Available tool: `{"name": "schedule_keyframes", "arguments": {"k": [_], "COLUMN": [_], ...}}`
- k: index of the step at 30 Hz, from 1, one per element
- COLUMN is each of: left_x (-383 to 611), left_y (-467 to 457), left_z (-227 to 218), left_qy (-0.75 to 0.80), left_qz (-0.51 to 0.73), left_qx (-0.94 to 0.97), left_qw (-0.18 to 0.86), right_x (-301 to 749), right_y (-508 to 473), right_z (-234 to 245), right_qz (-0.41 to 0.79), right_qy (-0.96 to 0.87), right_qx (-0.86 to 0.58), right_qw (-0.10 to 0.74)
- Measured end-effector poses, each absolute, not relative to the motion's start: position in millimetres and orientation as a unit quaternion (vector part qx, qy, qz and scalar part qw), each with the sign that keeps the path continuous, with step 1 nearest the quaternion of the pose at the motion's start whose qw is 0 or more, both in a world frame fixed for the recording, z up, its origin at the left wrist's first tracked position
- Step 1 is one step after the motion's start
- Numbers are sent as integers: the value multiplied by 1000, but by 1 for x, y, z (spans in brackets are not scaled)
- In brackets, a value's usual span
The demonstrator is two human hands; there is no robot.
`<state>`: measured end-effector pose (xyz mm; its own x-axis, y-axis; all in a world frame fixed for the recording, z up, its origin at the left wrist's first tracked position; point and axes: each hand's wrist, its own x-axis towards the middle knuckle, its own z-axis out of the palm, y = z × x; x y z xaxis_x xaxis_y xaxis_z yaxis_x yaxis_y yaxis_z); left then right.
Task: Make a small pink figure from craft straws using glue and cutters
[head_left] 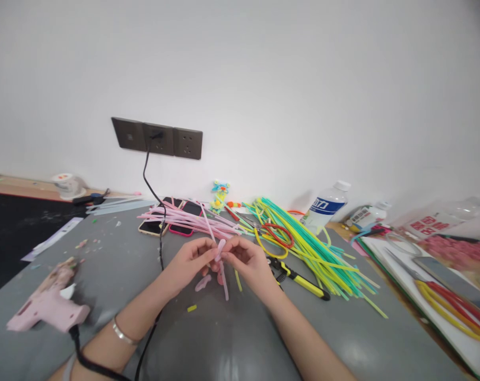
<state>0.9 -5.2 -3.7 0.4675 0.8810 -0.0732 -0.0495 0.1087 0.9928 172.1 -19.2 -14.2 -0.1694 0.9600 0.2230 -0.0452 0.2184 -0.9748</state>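
Note:
My left hand [193, 261] and my right hand [251, 263] meet over the grey table [232, 338], both pinching a thin pink pipe cleaner [222, 259]. Its top end is bent into a small loop between my fingertips and its tail hangs down toward the table. A short pink bent piece [203, 283] lies just below my left hand. A pile of pink pipe cleaners [188, 218] lies behind my hands, over two phones. A silver bracelet [122, 333] circles my left wrist.
A pink glue gun [47, 304] lies at the front left, its black cable [160, 238] running to the wall socket [157, 137]. Green and yellow pipe cleaners [315, 248], yellow-handled pliers [299, 278], red-handled scissors [277, 235], a water bottle [325, 206] and a tray [434, 296] are to the right.

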Motion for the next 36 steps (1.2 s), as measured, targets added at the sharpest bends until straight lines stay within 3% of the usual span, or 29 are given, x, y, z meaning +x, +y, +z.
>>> {"name": "schedule_keyframes", "arguments": {"k": [36], "left_x": [-1], "left_y": [-3], "left_z": [-3], "left_qy": [383], "left_qz": [347], "left_qx": [560], "left_qw": [648], "right_x": [174], "right_y": [-19], "right_z": [-10], "right_qz": [487], "right_qy": [-586], "right_qx": [-393], "right_qw": [515]}}
